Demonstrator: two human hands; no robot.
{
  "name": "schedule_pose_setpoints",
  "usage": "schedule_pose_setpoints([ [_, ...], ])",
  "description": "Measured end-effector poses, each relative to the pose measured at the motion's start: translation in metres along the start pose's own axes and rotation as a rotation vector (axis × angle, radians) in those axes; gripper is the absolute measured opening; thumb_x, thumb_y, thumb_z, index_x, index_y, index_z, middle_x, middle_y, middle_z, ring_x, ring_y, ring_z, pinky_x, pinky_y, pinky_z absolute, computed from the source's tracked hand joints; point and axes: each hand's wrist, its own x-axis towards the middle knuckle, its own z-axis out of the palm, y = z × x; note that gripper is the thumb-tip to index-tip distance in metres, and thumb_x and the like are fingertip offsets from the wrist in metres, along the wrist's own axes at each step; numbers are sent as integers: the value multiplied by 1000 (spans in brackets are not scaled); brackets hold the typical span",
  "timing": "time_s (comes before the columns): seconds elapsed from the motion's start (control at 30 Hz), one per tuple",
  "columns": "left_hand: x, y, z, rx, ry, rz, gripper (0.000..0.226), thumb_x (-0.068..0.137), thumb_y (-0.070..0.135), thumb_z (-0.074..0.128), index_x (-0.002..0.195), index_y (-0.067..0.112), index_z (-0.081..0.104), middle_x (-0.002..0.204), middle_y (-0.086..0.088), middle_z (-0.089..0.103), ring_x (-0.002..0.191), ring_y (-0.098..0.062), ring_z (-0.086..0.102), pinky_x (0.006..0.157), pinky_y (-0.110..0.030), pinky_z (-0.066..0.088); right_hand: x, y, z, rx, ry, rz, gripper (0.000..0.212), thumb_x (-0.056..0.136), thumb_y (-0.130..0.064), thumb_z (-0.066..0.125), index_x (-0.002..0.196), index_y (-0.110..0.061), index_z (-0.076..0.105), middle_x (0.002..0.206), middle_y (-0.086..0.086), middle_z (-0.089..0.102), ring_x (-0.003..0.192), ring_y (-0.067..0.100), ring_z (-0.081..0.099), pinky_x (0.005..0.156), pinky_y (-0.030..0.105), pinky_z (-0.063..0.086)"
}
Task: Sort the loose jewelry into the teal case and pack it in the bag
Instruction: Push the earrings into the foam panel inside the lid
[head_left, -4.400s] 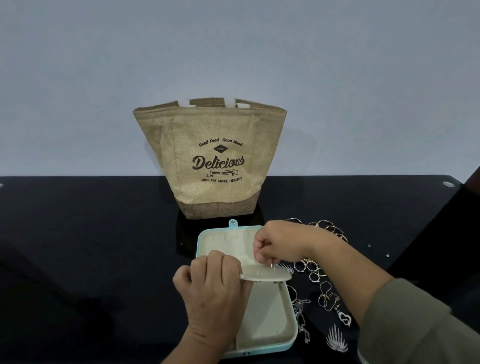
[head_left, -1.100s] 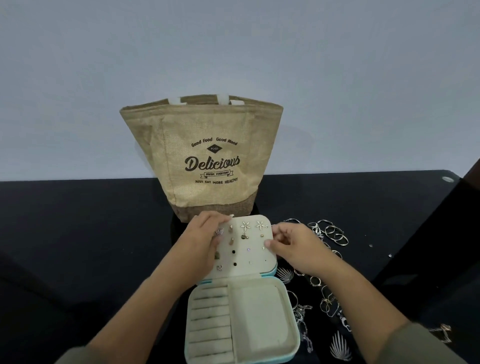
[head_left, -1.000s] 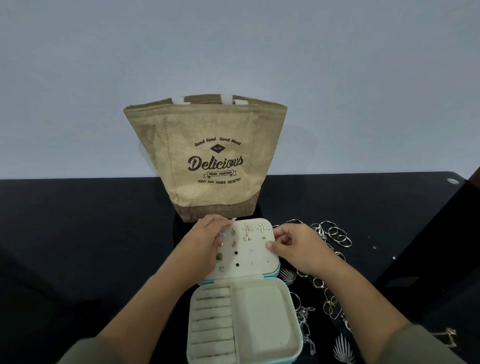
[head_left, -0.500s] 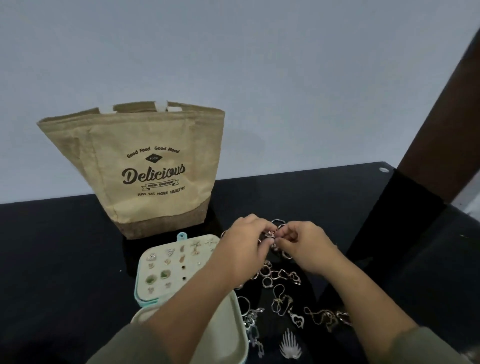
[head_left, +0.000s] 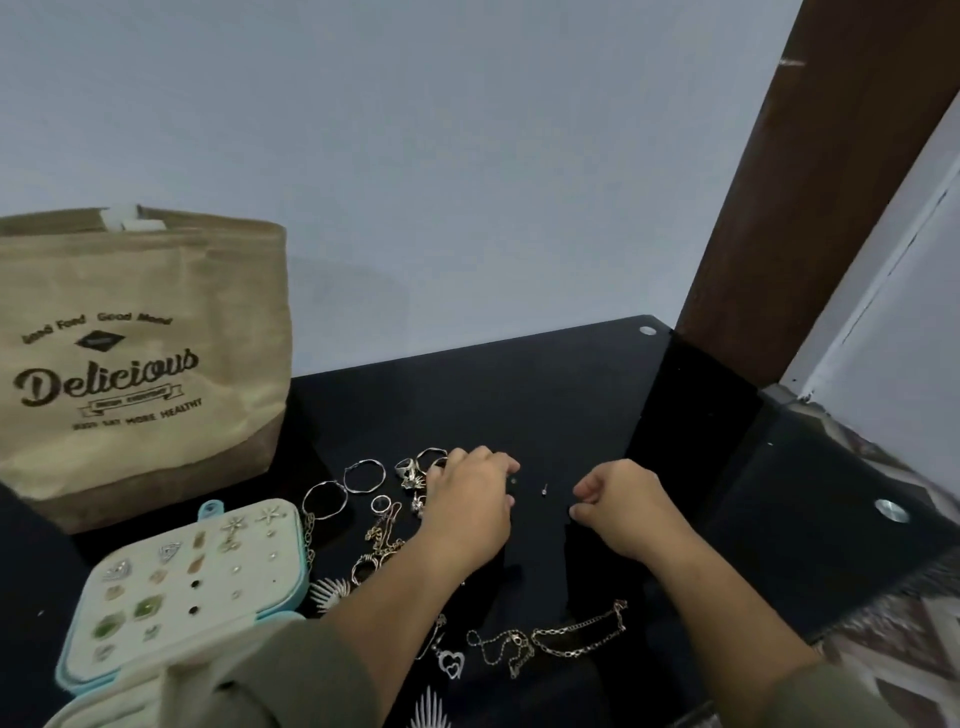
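1. Both hands have parted since half a second ago. Then they met over the rings; now the left hand (head_left: 470, 501) sits at centre frame and the right hand (head_left: 626, 506) just to its right. A tiny stud (head_left: 544, 488) lies on the tabletop (head_left: 571, 395) between them.
2. Left-hand fingers curl down beside the rings (head_left: 410, 467), and right-hand fingers are tucked under. I cannot tell whether either pinches anything.
3. At lower left the case (head_left: 260, 582) lies open, its panel already carrying earrings with a few holes free. Behind it, at the left edge, stands the bag (head_left: 140, 374).
4. Hoops (head_left: 345, 483) and chains (head_left: 576, 631) lie loose across the lower middle, so sorting looks well short of done. The stud seems the likely next pick, and it is small enough to slip from a pinch.
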Motion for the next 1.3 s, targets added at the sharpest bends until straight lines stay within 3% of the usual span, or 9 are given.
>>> schedule_pose_setpoints([
  [0.3,10,-3,9,71,77,-72,30,100,26,47,127,36,56,126,13,54,121,-15,41,98,-36,26,18,-28,17,125,19,129,26,86,-35,70,75,-12,70,76,3,66,63,15,62,48,21,43],
  [0.43,13,-7,9,78,101,-82,29,101,27,48,126,36,57,125,14,55,120,-14,41,94,-36,21,26,-43,19,47,10,220,17,83,-26,74,83,-10,68,77,4,63,64,17,61,48,22,46],
  [0.57,12,-9,5,80,111,-80,25,100,34,48,123,38,60,122,15,57,118,-13,42,92,-36,21,18,-51,26,-158,12,186,26,88,-5,63,67,-11,48,68,3,50,55,14,48,44,24,39],
  [0.67,15,-8,4,115,87,-30,26,100,39,47,121,39,61,120,14,58,116,-15,41,91,-37,23,6,-53,27,-261,-52,199,29,85,3,60,67,-11,44,69,3,45,57,14,43,57,26,45],
  [0.8,22,-3,9,177,88,23,25,99,42,47,116,37,65,114,12,59,111,-16,40,78,-35,16,-8,-49,26,-309,41,122,33,86,6,57,66,-13,39,69,1,44,56,11,42,55,24,42],
  [0.9,23,0,12,224,97,35,23,99,39,49,110,34,69,110,11,60,108,-18,38,70,-35,7,-14,-45,32,-371,53,81,24,87,5,57,74,-11,44,90,6,58,79,17,57,61,24,44],
  [1.0,21,2,15,224,104,41,11,93,34,62,99,31,70,100,9,61,103,-20,42,74,-35,13,-21,-45,38,-464,61,36,17,90,0,55,105,-7,56,113,12,57,101,23,57,71,25,45],
  [1.13,20,-1,22,298,132,53,25,61,38,89,64,29,67,68,11,55,75,-18,52,62,-35,37,-16,-38,36,-365,90,82,18,93,-3,52,77,-11,48,87,5,57,67,12,49,57,24,43],
  [1.3,9,-5,20,58,164,63,15,101,37,45,106,28,57,111,10,51,110,-17,39,92,-36,26,10,-17,8,45,7,165,19,94,-9,52,93,-12,70,90,5,66,80,19,63,73,28,53],
])
